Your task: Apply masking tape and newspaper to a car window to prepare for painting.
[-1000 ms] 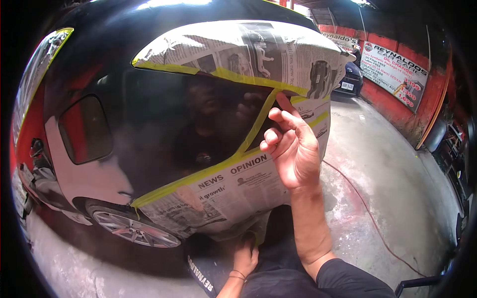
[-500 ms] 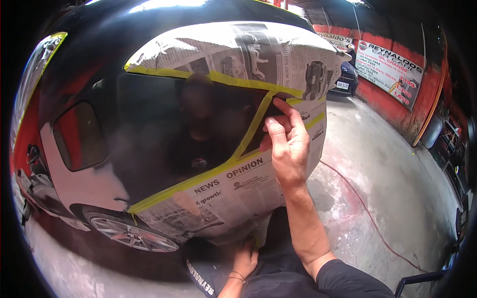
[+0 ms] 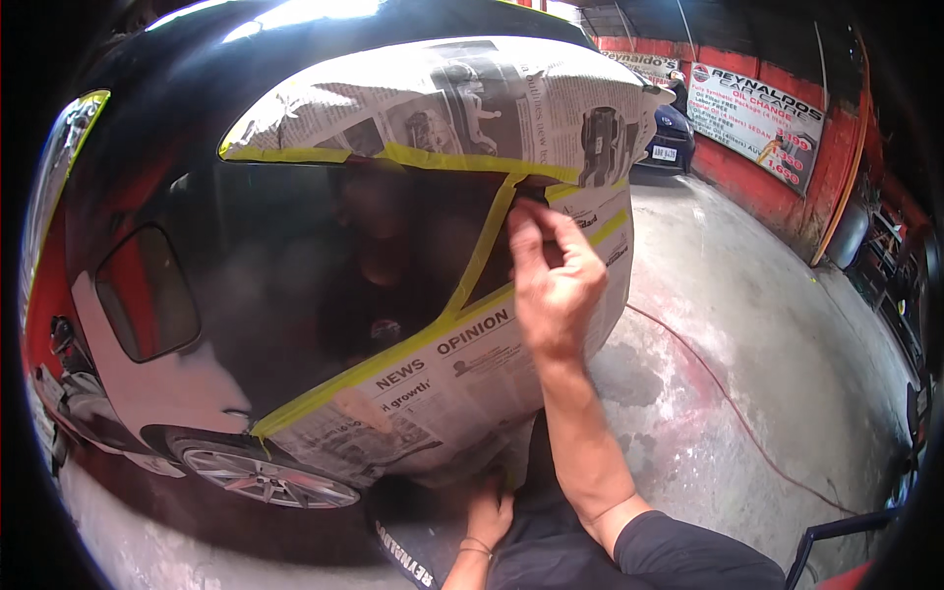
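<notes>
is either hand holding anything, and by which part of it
Cannot be told: the right hand is curled beside the slanting yellow tape, no held thing showing; the left hand, by the lower newspaper, has its grip in shadow.

From where I stand, the person's right arm bends at the elbow, its forearm (image 3: 587,433) rising steeply and leaning a little left. The right hand (image 3: 560,285) is lifted well above the left, its thumb and a finger bowed around a small gap, their tips drawn close together. The left forearm (image 3: 466,568) reaches up from the lower edge to a low wrist; the left hand (image 3: 488,509) points away from the body, its fingertips lost in shadow.
</notes>
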A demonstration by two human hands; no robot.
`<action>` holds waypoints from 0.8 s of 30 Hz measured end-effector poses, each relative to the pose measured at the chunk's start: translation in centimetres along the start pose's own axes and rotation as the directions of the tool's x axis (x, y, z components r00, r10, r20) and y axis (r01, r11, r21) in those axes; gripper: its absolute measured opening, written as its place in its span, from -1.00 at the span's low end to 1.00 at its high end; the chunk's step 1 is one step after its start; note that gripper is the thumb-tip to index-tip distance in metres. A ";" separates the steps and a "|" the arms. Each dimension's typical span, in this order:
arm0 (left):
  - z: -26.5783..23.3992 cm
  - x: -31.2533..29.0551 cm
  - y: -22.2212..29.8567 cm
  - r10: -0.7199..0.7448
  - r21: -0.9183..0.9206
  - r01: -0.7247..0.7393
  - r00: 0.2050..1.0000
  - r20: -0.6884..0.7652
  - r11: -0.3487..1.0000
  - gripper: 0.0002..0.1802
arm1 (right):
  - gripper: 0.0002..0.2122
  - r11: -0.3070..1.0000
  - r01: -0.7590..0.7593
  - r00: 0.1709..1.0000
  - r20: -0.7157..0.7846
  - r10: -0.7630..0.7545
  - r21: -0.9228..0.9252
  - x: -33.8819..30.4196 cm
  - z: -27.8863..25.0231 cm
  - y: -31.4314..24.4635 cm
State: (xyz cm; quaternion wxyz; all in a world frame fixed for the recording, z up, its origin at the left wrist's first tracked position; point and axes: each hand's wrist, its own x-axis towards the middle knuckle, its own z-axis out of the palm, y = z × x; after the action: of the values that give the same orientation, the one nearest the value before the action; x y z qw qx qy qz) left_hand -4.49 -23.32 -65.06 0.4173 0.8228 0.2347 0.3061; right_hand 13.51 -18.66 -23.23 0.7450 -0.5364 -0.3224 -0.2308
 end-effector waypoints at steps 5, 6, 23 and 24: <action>0.1 0.0 -0.1 -0.045 -0.001 0.045 0.999 0.024 0.999 -0.51 | -0.77 0.954 0.239 0.967 -0.044 -0.250 -0.180 2.0 0.8 2.2; 0.1 0.1 -0.1 -0.036 0.005 0.036 0.999 0.026 0.999 -0.51 | -0.77 0.967 0.188 0.979 -0.050 -0.199 -0.172 2.0 1.1 2.0; -2.0 0.2 3.1 -0.018 -0.142 0.014 0.999 -0.030 0.990 -0.48 | -0.76 0.990 -0.130 0.987 0.099 0.124 0.051 1.4 0.1 0.0; -2.2 0.1 3.3 -0.077 -0.208 0.075 0.997 -0.003 0.975 -0.48 | -0.75 0.979 -0.203 0.970 0.135 0.201 0.001 1.3 -0.2 0.0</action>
State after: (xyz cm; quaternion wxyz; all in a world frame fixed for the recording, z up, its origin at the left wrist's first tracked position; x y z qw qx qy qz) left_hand -5.54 -23.85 -61.27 0.5111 0.7635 0.2350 0.3173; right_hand 14.43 -18.85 -22.29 0.7451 -0.5753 -0.3174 -0.1148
